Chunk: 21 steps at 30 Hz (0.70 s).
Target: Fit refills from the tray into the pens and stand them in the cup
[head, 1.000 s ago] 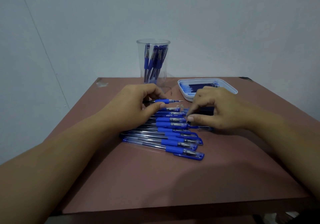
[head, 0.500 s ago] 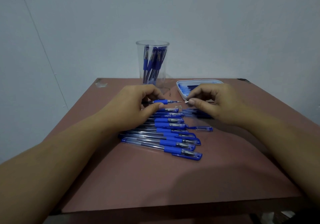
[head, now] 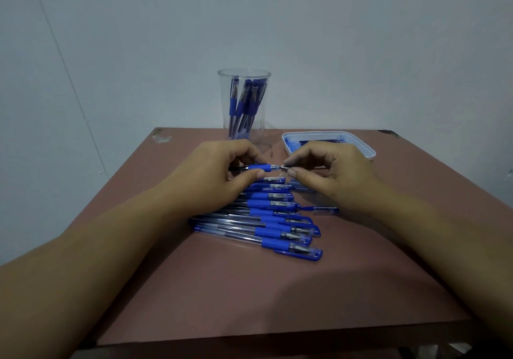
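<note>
Pen [head: 259, 167], likely light and slick: my left hand [head: 216, 171] pinches its rubber sleeve, my right hand [head: 329, 171] its tip [head: 284, 167].

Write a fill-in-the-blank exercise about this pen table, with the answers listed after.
The left hand holds a clear plastic pen by its ___ rubber grip. The right hand pinches the same pen's metal ___. The shallow white plastic tray sits to the ___ of the tall clear plastic cup.
Answers: blue; tip; right.
</note>
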Motion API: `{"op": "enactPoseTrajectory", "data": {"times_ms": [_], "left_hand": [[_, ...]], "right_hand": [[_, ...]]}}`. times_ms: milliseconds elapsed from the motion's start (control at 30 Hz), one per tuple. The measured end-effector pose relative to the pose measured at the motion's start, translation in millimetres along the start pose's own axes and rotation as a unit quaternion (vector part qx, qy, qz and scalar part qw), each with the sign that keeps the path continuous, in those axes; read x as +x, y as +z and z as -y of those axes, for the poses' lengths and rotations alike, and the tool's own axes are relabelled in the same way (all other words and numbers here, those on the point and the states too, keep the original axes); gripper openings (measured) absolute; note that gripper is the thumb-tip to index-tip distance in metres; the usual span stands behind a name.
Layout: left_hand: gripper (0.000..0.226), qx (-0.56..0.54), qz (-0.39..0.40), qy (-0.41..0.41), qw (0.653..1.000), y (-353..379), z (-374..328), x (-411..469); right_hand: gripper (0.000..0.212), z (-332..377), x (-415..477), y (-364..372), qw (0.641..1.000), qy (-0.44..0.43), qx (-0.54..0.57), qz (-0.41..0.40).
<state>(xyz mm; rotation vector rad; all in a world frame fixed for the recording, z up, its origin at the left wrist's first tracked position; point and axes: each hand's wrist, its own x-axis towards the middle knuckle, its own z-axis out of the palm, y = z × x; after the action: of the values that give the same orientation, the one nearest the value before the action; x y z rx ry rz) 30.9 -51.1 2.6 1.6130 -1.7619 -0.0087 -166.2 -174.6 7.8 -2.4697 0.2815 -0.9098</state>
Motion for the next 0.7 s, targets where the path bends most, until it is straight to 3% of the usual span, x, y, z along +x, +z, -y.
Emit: {"op": "enactPoseTrajectory", "data": {"times_ms": [333,533,700], "left_hand": [[0.010,-0.006,-0.003,0.018,1.000,4.3,-1.8,0.1],[0.012,-0.003,-0.003,0.019,1.000,3.9,-2.1,0.3],[0.011,-0.005,-0.006,0.025,1.000,3.7,-2.5,0.5]], "right_hand": [[0.037,1.8,1.0,4.5,0.999,-0.029,-0.033,-0.003],[0.005,-6.1,2.7,6.4,0.998,-0.021,-0.054,0.017],[0.024,-6.6,0.1,5.1,0.999,-0.030,-0.026,0.004]]}}
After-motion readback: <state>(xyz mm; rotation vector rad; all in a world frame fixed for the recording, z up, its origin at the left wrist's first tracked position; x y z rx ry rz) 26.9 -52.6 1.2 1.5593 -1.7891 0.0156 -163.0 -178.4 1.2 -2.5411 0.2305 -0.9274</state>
